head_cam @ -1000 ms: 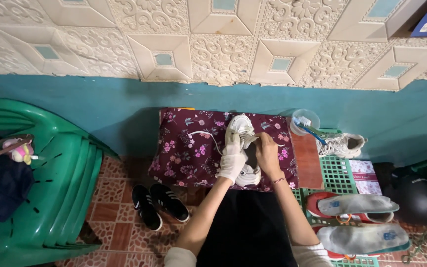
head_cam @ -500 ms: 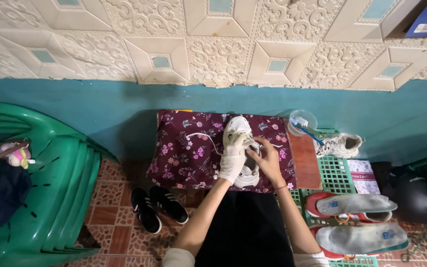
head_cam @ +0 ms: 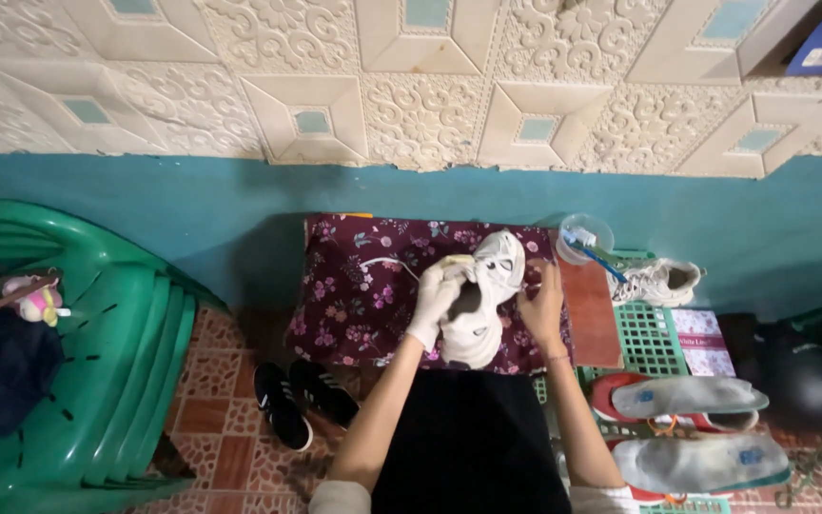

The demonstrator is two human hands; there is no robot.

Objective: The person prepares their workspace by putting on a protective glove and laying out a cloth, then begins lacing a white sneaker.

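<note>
A white sneaker [head_cam: 487, 286] lies on a small table covered with a maroon flowered cloth [head_cam: 354, 295]. My left hand [head_cam: 435, 303], in a white glove, grips the shoe around its opening, near the tongue. A loose white lace [head_cam: 387, 263] trails from the shoe to the left over the cloth. My bare right hand [head_cam: 542, 303] rests on the cloth just right of the shoe, fingers apart, touching its side or very close to it.
A clear cup with a blue-handled brush [head_cam: 584, 238] stands at the table's back right. A second white sneaker [head_cam: 658, 281] lies on a green crate [head_cam: 654, 333]. Grey insoles [head_cam: 687, 395] and red shoes lie lower right. Black sneakers [head_cam: 302, 400] sit on the floor. Green plastic chairs [head_cam: 97, 352] stand left.
My right hand has come off the shoe's top and moved to the right side of it. The gloved left hand keeps its hold on the shoe, which has tilted slightly.
</note>
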